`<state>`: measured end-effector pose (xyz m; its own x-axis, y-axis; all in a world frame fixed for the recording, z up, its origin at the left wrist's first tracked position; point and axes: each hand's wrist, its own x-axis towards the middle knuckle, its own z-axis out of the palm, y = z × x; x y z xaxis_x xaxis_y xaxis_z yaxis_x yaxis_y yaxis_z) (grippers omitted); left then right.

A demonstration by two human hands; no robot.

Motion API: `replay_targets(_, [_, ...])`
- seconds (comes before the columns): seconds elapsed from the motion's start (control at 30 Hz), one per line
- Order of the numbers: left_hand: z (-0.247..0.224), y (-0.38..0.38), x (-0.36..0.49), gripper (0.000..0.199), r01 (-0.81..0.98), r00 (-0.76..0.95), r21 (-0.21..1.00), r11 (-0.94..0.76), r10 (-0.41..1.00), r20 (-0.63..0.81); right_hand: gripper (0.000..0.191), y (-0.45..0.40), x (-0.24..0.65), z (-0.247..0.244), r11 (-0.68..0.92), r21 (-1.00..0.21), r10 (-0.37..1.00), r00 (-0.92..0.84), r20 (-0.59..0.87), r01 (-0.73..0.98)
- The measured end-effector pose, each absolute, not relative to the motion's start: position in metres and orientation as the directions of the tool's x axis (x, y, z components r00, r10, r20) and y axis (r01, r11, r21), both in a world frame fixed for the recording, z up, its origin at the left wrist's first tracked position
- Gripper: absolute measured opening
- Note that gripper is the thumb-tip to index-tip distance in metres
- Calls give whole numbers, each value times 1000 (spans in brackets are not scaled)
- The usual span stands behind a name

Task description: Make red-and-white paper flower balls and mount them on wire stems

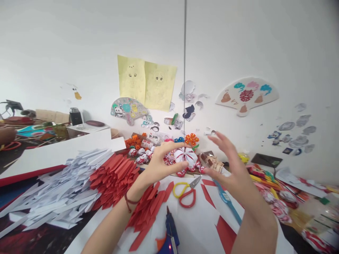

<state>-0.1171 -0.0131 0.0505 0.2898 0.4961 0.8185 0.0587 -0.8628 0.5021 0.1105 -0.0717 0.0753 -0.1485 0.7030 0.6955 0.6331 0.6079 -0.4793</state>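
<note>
My left hand [165,162] is raised over the table with thumb and fingers apart, its fingertips overlapping the view of a round white-and-red paper flower [184,157] behind. To the right, my right hand [230,165] is also raised, fingers spread and curved, nothing in it. Below and between them lie scissors [187,192] with one yellow and one red handle on white paper. A blue hot glue gun [171,231] with a lit red light points away at the bottom centre. Folded red paper strips [115,178] lie left of my left hand.
White paper strips [66,187] are heaped at the left. A blue toothbrush-like tool [227,201] lies partly behind my right forearm. Along the wall stand orange flowers [192,139]. Another person's hand [7,135] shows at the far left edge. Red-white pieces [278,208] lie right.
</note>
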Motion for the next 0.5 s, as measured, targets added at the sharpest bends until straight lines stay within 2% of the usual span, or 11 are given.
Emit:
replay_targets(0.13, [56, -22, -117, 39, 47, 310, 463, -885, 453, 836, 67, -73, 101, 78, 625, -336, 696, -308, 648, 705])
replay_targets(0.23, [58, -23, -116, 39, 31, 309, 492, -870, 477, 823, 53, -71, 99, 79, 625, -263, 681, -349, 643, 735])
replay_targets(0.4, [57, -21, -111, 38, 72, 294, 535, -842, 530, 795, 58, -63, 99, 79, 633, -334, 695, -322, 643, 698])
replay_targets(0.5, [55, -19, -107, 36, 101, 291, 537, -837, 541, 789, 54, -59, 101, 78, 630, -372, 709, -309, 634, 681])
